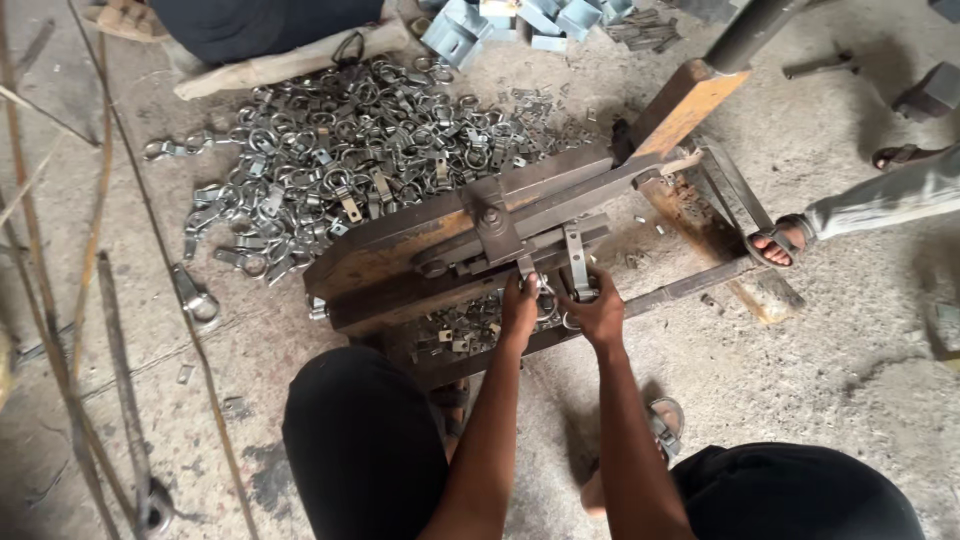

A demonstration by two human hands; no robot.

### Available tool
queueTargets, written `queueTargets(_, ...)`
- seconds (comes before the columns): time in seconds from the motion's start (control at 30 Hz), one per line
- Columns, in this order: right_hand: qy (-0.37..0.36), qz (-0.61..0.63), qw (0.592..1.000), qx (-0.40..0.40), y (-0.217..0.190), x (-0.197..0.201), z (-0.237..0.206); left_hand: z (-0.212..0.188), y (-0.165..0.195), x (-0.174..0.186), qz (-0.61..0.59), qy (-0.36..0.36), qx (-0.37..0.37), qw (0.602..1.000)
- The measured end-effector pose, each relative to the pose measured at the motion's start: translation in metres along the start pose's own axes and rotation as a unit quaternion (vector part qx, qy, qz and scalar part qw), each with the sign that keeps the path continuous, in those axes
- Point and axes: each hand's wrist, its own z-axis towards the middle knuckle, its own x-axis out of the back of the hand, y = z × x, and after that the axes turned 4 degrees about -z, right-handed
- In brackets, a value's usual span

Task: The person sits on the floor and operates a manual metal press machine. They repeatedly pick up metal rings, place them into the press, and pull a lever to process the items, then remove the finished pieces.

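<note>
Left hand (519, 308) curled on metal ring fitting (546, 300) at near edge of rusty press jig (420, 255) on floor. Right hand (597, 314) closed around same fitting, just beside left. Heap of ring fittings (330, 165) beyond jig. Another person's sandalled foot (775, 243) near jig's right end.

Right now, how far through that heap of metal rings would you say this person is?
Hard to say. A small scatter of pieces lies under the press, possibly already worked. In hand: the left hand and right hand hold a ring piece at the press's front edge. Left: the big pile of ring fittings on the floor behind looks far larger, so most seems still to come.
</note>
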Motion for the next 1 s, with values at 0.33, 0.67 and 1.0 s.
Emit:
queueTargets(0.33, -0.062, 0.065, 0.995, 0.031, 0.005, 0.003, 0.001, -0.005, 0.025, -0.004, -0.043, -0.026, 0.107, 0.993)
queueTargets(0.67, -0.047, 0.024, 0.996, 0.073, 0.016, 0.010, 0.003, -0.035, 0.018, 0.047, 0.455, -0.272, 0.104, 0.841)
queueTargets(1.0, -0.057, -0.036, 0.992, 0.107, 0.002, -0.006, -0.007, -0.091, 0.229, 0.073, -0.048, 0.115, -0.379, 0.917)
